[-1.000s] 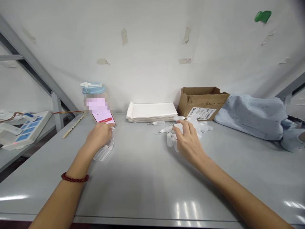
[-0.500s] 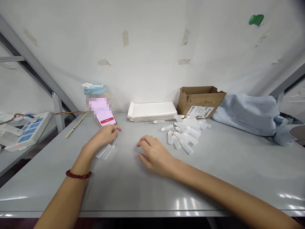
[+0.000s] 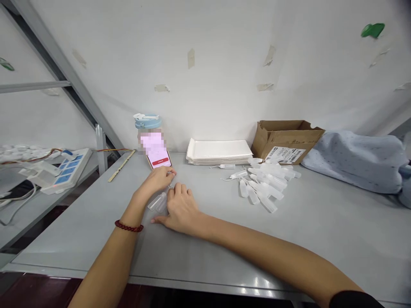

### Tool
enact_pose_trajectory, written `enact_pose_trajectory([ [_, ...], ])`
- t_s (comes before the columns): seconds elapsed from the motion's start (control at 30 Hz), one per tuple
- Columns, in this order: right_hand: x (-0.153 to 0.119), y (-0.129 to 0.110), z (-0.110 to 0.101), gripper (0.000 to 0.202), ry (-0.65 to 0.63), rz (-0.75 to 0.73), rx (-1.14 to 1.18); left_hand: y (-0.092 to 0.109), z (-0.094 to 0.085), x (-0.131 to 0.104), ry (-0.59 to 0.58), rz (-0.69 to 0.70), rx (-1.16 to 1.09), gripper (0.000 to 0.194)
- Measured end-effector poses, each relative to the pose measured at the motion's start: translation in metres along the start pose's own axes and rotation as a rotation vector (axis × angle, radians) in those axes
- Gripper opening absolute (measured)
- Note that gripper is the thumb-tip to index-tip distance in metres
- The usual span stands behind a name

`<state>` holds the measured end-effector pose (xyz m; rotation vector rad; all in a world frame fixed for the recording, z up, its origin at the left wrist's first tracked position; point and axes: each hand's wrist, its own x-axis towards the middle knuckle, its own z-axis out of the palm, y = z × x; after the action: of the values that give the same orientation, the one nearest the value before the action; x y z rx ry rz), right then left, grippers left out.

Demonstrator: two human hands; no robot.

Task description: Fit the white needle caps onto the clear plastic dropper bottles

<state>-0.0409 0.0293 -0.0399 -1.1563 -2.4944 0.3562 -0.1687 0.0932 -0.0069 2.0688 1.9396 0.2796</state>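
My left hand (image 3: 156, 182), with a dark red bead bracelet at the wrist, rests on the grey table (image 3: 205, 239) just in front of a phone (image 3: 158, 161) showing a red bar. Its fingers hold the necks of a few small clear plastic bottles (image 3: 157, 202) lying side by side. My right hand (image 3: 180, 209) has crossed over and lies on the same little bunch of bottles, fingers curled over them. A loose pile of several more clear bottles (image 3: 263, 184) lies to the right, away from both hands.
A blue-lidded jar (image 3: 147, 124) stands behind the phone. A stack of white trays (image 3: 220, 152), an open cardboard box (image 3: 287, 139) and a light blue cloth (image 3: 359, 160) line the back wall. A power strip (image 3: 67, 171) sits on the lower shelf at left.
My right hand left the bottle pile on the right and swept left across the table onto the small bunch under my left hand. My left hand stayed put.
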Motion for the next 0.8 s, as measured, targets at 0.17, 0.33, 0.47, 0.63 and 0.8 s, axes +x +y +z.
enact_pose_trajectory([
  [0.17,-0.007,0.001,-0.004,0.044,0.006,0.025,0.040,-0.001,0.002,0.002,0.017,-0.017,-0.008,0.024],
  [0.33,-0.030,0.031,-0.027,0.054,0.010,0.019,0.195,0.001,0.005,0.001,0.075,-0.053,-0.047,0.025],
  [0.47,-0.068,0.079,-0.053,0.059,0.044,0.023,0.290,0.006,0.005,-0.003,0.158,-0.077,-0.174,0.018],
  [0.63,-0.107,0.115,-0.068,0.059,0.202,0.189,0.498,0.044,0.006,-0.017,0.177,0.012,-0.521,0.029],
  [0.8,-0.113,0.103,-0.066,0.052,0.244,0.121,0.520,0.099,0.025,-0.045,-0.049,0.171,-1.003,0.034],
])
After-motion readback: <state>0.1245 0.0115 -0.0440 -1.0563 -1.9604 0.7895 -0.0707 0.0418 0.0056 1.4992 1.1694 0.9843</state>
